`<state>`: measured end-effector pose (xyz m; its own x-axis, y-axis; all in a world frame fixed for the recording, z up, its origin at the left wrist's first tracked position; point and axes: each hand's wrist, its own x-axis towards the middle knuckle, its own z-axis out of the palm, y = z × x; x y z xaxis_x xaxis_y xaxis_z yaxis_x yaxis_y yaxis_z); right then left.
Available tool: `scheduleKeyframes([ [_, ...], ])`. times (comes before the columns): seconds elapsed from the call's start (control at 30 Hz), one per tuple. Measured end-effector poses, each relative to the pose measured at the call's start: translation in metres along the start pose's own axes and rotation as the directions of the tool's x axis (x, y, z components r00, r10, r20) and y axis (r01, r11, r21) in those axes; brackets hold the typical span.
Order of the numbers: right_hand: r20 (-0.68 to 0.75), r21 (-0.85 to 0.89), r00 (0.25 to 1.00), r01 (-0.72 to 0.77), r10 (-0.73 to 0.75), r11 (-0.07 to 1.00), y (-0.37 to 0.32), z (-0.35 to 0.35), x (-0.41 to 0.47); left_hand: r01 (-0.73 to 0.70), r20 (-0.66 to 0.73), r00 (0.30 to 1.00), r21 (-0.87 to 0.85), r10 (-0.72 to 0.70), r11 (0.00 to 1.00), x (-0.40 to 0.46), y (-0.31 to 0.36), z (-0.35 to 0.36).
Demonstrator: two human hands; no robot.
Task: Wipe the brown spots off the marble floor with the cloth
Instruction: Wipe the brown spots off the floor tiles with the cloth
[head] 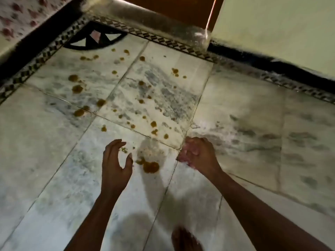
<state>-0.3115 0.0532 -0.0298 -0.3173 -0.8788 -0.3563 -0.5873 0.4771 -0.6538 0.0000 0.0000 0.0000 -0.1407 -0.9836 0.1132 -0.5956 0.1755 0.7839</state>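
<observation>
Several brown spots [79,88] are scattered over the white, grey-veined marble floor [244,124], mostly on the middle tiles. The largest brown blot [150,167] lies between my two hands, with a faint brownish smear just beyond it. My left hand [116,160] hovers left of that blot, empty, with its fingers apart and curved. My right hand [198,153] is to the blot's right, over a tile joint, curled around a small pale pinkish-white wad that looks like the cloth [187,156]. The wad is blurred and mostly hidden in the fist.
A dark patterned border strip [163,39] runs along the floor's far edges. A cream wall [272,33] rises at the right, with an orange-brown door [172,8] behind. A red-flowered fabric [21,13] lies at the top left. My bare foot [184,240] stands at the bottom.
</observation>
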Motion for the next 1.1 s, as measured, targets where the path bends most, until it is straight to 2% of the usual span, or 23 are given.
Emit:
scheduleKeyframes([
  [0.1, -0.014, -0.285, 0.996, 0.081, -0.089, 0.955, 0.037, 0.027, 0.018, 0.032, 0.027, 0.999, 0.08, -0.034, 0.996, -0.007, -0.055, 0.021],
  [0.17, 0.024, -0.447, 0.999, 0.036, -0.028, 0.894, 0.058, 0.037, 0.023, 0.078, 0.02, 0.996, 0.16, -0.082, 0.984, -0.013, -0.089, 0.032],
  [0.23, 0.035, -0.526, 0.999, 0.001, 0.02, 0.85, 0.082, 0.054, 0.021, 0.12, -0.01, 0.993, 0.261, -0.122, 0.958, -0.023, -0.116, 0.038],
  [0.33, -0.03, -0.54, 0.998, -0.062, 0.054, 0.84, 0.09, 0.077, 0.022, 0.144, -0.043, 0.989, 0.424, -0.139, 0.894, -0.04, -0.141, 0.035],
  [0.43, -0.124, -0.502, 0.992, -0.09, 0.031, 0.86, 0.079, 0.098, 0.023, 0.218, -0.059, 0.972, 0.576, -0.226, 0.788, -0.054, -0.158, 0.023],
  [0.53, -0.181, -0.516, 0.983, -0.091, -0.004, 0.852, 0.072, 0.117, 0.022, 0.343, -0.157, 0.936, 0.598, -0.314, 0.724, -0.042, -0.172, 0.011],
  [0.6, -0.179, -0.518, 0.981, -0.031, -0.073, 0.855, 0.064, 0.128, 0.022, 0.36, -0.188, 0.931, 0.598, -0.311, 0.716, -0.035, -0.182, 0.005],
  [0.77, -0.16, -0.515, 0.969, 0.081, -0.189, 0.854, 0.055, 0.134, 0.038, 0.298, -0.186, 0.954, 0.601, -0.233, 0.742, -0.029, -0.2, 0.0],
  [0.87, -0.187, -0.568, 0.959, 0.071, -0.212, 0.82, 0.051, 0.131, 0.051, 0.289, -0.217, 0.956, 0.6, -0.197, 0.746, -0.032, -0.2, 0.004],
  [0.93, -0.216, -0.549, 0.956, 0.051, -0.2, 0.834, 0.046, 0.136, 0.06, 0.29, -0.243, 0.954, 0.606, -0.174, 0.741, -0.033, -0.203, 0.008],
  [1.0, -0.184, -0.538, 0.956, 0.096, -0.228, 0.838, 0.034, 0.144, 0.062, 0.299, -0.266, 0.949, 0.604, -0.166, 0.739, -0.034, -0.204, 0.01],
  [1.1, 0.02, -0.593, 0.935, 0.297, -0.355, 0.748, 0.015, 0.172, 0.039, 0.295, -0.262, 0.951, 0.604, -0.165, 0.741, -0.035, -0.202, 0.006],
])
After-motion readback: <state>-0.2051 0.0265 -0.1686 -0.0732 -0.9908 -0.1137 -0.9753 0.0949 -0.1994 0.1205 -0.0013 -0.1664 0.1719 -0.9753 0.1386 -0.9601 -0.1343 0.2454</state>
